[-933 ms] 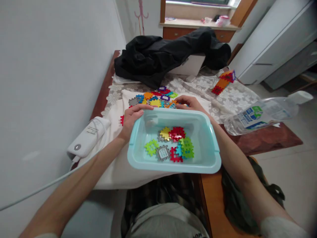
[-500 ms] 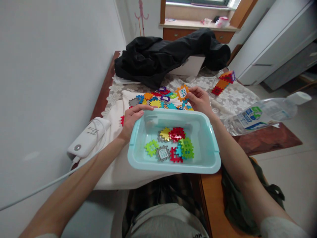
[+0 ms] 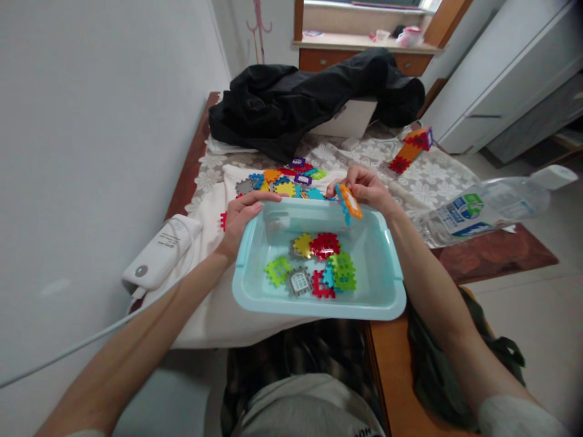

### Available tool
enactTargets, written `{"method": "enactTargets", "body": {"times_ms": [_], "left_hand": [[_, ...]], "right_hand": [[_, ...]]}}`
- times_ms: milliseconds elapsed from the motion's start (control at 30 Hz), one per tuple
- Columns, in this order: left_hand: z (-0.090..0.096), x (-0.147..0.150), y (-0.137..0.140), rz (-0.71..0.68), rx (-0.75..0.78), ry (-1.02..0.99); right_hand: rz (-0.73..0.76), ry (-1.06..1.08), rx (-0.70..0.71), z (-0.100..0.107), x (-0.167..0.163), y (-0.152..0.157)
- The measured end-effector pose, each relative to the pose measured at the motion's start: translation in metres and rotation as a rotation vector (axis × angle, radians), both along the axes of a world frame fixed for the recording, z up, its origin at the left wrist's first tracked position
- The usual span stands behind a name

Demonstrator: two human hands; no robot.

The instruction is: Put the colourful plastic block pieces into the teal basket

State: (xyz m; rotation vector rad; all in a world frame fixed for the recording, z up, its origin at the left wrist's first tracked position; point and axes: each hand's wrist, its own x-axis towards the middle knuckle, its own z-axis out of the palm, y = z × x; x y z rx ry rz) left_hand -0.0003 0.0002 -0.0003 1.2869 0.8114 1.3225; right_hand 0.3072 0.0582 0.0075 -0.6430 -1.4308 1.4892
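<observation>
A light-blue plastic tub point(image 3: 319, 308) stands tilted toward me at the table's near edge. My left hand point(image 3: 243, 220) grips its far left corner, fingers along the rim. Above the far right rim, my right hand point(image 3: 367, 189) pinches an orange interlocking tile point(image 3: 350, 199) with a blue one point(image 3: 342, 205) close against it; I cannot tell whether they are joined. Inside the tub lie a red tile point(image 3: 325, 245), a yellow tile point(image 3: 302, 245), a grey window tile point(image 3: 299, 281), green tiles point(image 3: 343, 271) and others. Behind the tub is a pile of tiles point(image 3: 285, 189), partly hidden by it.
A white power device point(image 3: 163, 252) with a cable lies at left by the wall. At right, a clear bottle point(image 3: 496, 205) lies tilted near a built tile shape point(image 3: 410, 149). A black garment point(image 3: 300, 103) covers the table's back, over a pale box point(image 3: 350, 119).
My right hand has brought the orange tile from over the pile down to the tub's far rim and turned it, so the blue tile behind now shows.
</observation>
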Motion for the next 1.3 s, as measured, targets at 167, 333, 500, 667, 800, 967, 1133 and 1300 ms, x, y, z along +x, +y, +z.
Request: {"method": "enactTargets", "body": {"times_ms": [167, 333, 500, 667, 800, 967, 1133, 1300], "left_hand": [[-0.002, 0.000, 0.001, 0.028, -0.022, 0.014], [-0.005, -0.002, 0.002, 0.036, -0.024, 0.018], [-0.001, -0.001, 0.000, 0.030, -0.029, 0.021], [0.000, 0.000, 0.000, 0.023, -0.024, 0.025], [0.000, 0.000, 0.000, 0.018, -0.030, 0.017], [-0.001, 0.001, -0.001, 0.003, -0.045, -0.017], [-0.002, -0.001, 0.000, -0.011, -0.033, -0.010], [0.000, -0.001, 0.000, 0.004, -0.009, 0.013]], "right_hand": [[0.034, -0.040, 0.124, -0.002, -0.003, 0.002], [-0.330, -0.289, 0.210, -0.016, -0.002, 0.014], [-0.173, -0.641, 0.422, -0.039, 0.001, 0.031], [0.027, -0.657, 0.437, -0.051, -0.003, 0.038], [-0.024, -0.706, 0.422, -0.046, -0.001, 0.034], [-0.094, -0.635, 0.395, -0.039, -0.001, 0.028], [-0.230, -0.583, 0.314, -0.029, -0.005, 0.017], [-0.221, -0.348, 0.187, -0.031, -0.007, 0.022]]}}
